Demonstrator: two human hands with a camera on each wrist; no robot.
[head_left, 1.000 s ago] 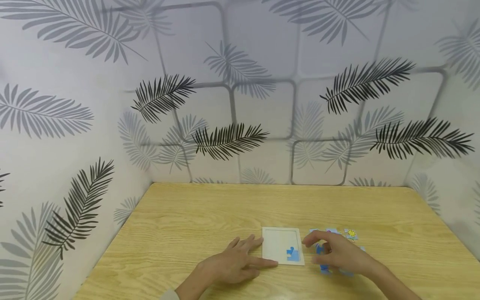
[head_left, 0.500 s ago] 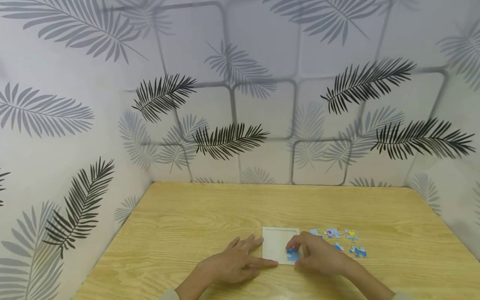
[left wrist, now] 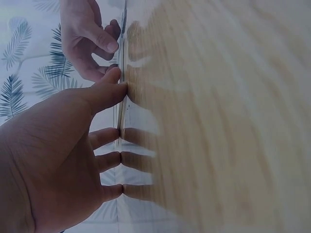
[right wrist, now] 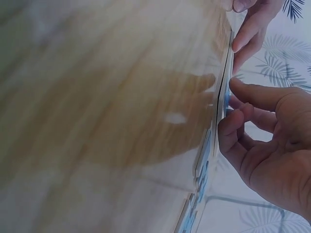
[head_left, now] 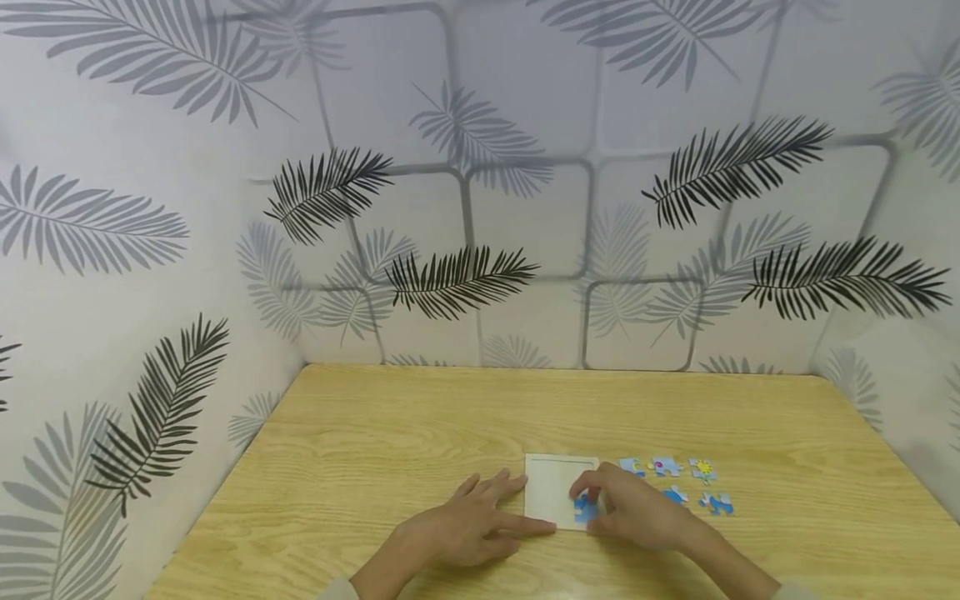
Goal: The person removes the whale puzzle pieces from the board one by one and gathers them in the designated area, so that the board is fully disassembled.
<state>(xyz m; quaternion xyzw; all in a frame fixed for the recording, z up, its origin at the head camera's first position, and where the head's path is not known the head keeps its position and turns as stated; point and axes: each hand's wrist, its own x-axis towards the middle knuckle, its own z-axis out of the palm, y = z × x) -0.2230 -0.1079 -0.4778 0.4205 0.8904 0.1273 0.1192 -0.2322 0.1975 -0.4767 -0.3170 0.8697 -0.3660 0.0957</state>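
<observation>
In the head view a pale square puzzle tray point(head_left: 551, 492) lies on the table. A blue puzzle piece point(head_left: 585, 508) sits in its lower right corner. My left hand point(head_left: 468, 525) rests on the table with fingers spread, thumb along the tray's near edge and index fingertip at its left edge. My right hand point(head_left: 637, 508) arches over the tray's right edge. Its curled index finger and thumb span the blue piece, which they partly hide. The right wrist view shows that hand point(right wrist: 272, 131) with its thumb and bent fingers at the tray's edge.
Right of the tray lie several loose puzzle pieces, among them one with a yellow sun point(head_left: 703, 468), one with a pink spot point(head_left: 666, 467) and a blue one point(head_left: 717, 502). The right hand may cover more. A leaf-patterned wall point(head_left: 525, 325) stands behind the wooden table point(head_left: 375, 433).
My right hand has moved left from above the loose pieces onto the tray's lower right corner, then shifted slightly there. The left hand and the tray have stayed put.
</observation>
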